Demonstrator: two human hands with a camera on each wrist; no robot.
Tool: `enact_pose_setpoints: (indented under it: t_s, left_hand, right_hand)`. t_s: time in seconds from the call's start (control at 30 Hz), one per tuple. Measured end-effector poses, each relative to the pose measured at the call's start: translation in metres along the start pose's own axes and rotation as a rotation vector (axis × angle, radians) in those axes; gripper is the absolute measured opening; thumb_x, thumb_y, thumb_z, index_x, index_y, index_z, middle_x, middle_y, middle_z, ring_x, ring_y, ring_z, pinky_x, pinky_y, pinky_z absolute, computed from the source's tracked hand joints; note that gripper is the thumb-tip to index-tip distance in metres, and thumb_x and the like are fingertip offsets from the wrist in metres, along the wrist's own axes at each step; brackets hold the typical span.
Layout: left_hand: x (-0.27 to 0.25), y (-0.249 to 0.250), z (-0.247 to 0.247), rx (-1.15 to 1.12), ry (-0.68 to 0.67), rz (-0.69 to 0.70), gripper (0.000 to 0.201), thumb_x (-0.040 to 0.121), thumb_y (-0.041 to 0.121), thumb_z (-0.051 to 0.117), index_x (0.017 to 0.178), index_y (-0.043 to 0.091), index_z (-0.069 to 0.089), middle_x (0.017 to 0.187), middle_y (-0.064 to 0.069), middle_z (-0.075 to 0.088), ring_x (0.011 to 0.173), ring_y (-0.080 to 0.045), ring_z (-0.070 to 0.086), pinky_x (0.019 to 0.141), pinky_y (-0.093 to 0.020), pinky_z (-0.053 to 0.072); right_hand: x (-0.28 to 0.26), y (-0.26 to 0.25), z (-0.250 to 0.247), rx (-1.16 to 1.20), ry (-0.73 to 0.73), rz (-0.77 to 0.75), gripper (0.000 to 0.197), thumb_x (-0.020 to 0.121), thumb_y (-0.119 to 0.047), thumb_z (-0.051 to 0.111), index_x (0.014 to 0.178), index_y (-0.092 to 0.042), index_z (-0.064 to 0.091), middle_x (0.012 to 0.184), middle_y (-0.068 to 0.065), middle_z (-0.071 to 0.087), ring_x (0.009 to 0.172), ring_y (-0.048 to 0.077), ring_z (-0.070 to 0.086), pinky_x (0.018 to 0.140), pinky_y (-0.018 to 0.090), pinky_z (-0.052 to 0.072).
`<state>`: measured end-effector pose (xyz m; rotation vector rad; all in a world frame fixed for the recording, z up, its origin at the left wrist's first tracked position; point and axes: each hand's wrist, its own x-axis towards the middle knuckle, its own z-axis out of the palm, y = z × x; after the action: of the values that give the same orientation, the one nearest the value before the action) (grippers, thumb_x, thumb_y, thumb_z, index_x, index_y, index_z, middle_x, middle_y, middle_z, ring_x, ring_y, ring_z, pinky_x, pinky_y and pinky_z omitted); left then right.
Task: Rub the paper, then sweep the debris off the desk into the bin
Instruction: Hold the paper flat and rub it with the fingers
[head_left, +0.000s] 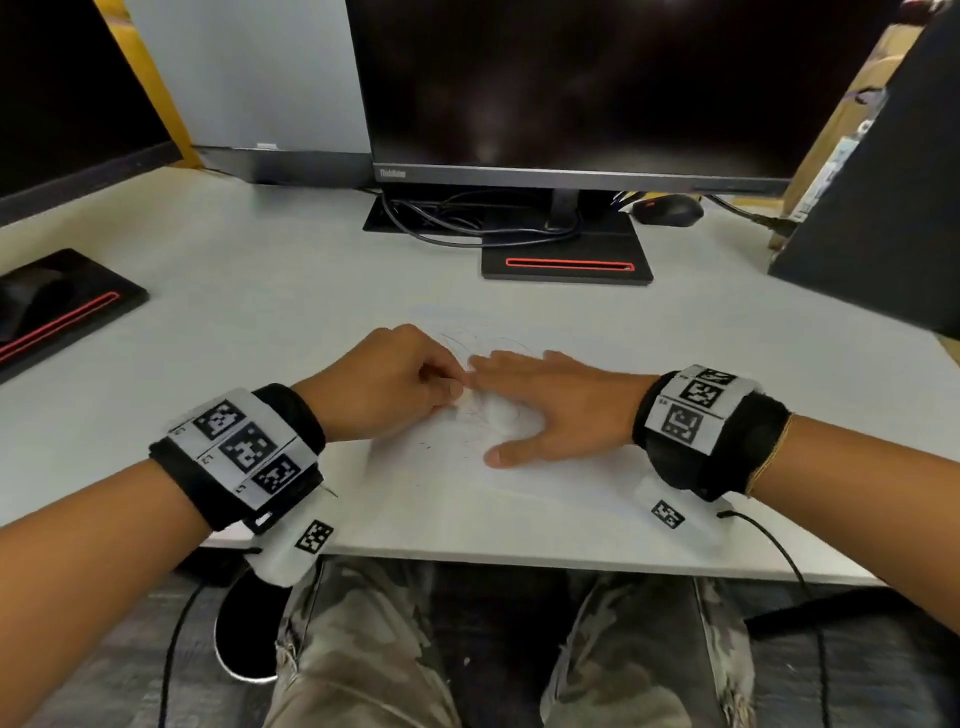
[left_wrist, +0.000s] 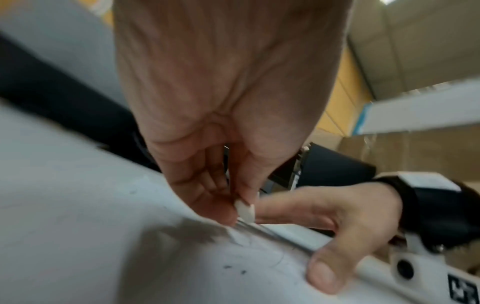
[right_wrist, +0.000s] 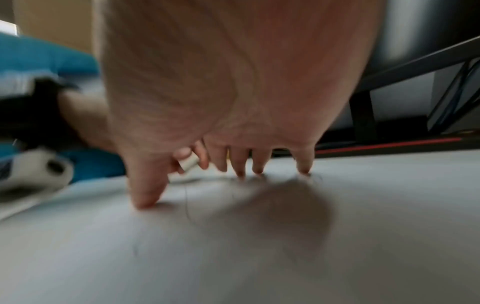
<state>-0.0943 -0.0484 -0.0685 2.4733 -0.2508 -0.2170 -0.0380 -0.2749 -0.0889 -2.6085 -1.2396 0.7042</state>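
A white sheet of paper (head_left: 545, 493) with faint pencil scribbles lies on the grey desk (head_left: 260, 291) near its front edge. My left hand (head_left: 457, 387) pinches a small white eraser (left_wrist: 245, 210) between thumb and fingers, its lower end on the scribbles. The eraser (right_wrist: 188, 163) also shows in the right wrist view. My right hand (head_left: 488, 410) lies flat on the paper just right of the eraser, fingers spread, fingertips (right_wrist: 241, 174) pressing down. A few dark crumbs (left_wrist: 235, 269) lie on the sheet near the right thumb. No bin is in view.
A monitor (head_left: 571, 88) on a black stand base (head_left: 566, 260) with cables (head_left: 467, 223) stands behind the paper, and a black mouse (head_left: 667, 210) lies at back right. A second stand base (head_left: 67, 306) is at left and a black panel (head_left: 883, 208) at right.
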Motion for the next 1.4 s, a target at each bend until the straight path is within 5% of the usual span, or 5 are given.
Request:
enact_pose_setpoints:
  t_s: [0.07,0.2,0.33,0.43,1.4]
  left_hand:
    - [0.01,0.0,-0.002,0.145,-0.024,-0.019,0.013,0.097,0.02,0.068,0.096,0.03,0.076,0.07,0.016,0.068,0.069,0.002,0.063,0.069,-0.016,0.044]
    - [0.011,0.004,0.002,0.203,-0.021,-0.007,0.012,0.091,0.021,0.066,0.084,0.029,0.07,0.073,0.01,0.07,0.074,-0.01,0.066,0.068,-0.024,0.05]
    - [-0.002,0.014,0.007,0.213,-0.215,0.108,0.014,0.09,0.017,0.066,0.082,0.028,0.072,0.069,0.007,0.07,0.065,-0.006,0.062,0.064,-0.014,0.048]
    - [0.006,0.008,0.002,0.236,-0.078,0.1,0.015,0.09,0.016,0.064,0.082,0.026,0.072,0.07,0.009,0.071,0.066,-0.004,0.063,0.065,-0.018,0.046]
    - [0.012,0.018,0.016,0.13,-0.119,0.21,0.012,0.089,0.016,0.076,0.088,0.028,0.077,0.077,0.016,0.074,0.077,0.003,0.069,0.072,-0.011,0.052]
  right_hand:
    - [0.001,0.001,0.006,-0.069,-0.084,0.027,0.101,0.095,-0.082,0.048,0.167,-0.045,-0.013,0.175,-0.016,-0.02,0.159,0.003,-0.022,0.129,0.05,-0.016]
    - [0.003,0.0,0.008,-0.06,-0.1,0.06,0.109,0.088,-0.089,0.047,0.165,-0.046,-0.018,0.171,-0.021,-0.03,0.155,0.0,-0.031,0.126,0.051,-0.022]
    - [0.006,0.001,0.008,-0.036,-0.109,0.061,0.115,0.082,-0.095,0.05,0.163,-0.051,-0.019,0.17,-0.023,-0.032,0.153,0.0,-0.035,0.126,0.053,-0.023]
    - [0.006,0.001,0.009,-0.028,-0.111,0.063,0.116,0.08,-0.095,0.05,0.163,-0.052,-0.018,0.17,-0.022,-0.031,0.154,0.0,-0.034,0.126,0.054,-0.023]
    - [0.008,0.002,0.012,0.046,-0.114,0.05,0.11,0.079,-0.095,0.055,0.165,-0.052,0.001,0.172,-0.024,-0.026,0.15,-0.004,-0.039,0.123,0.052,-0.028]
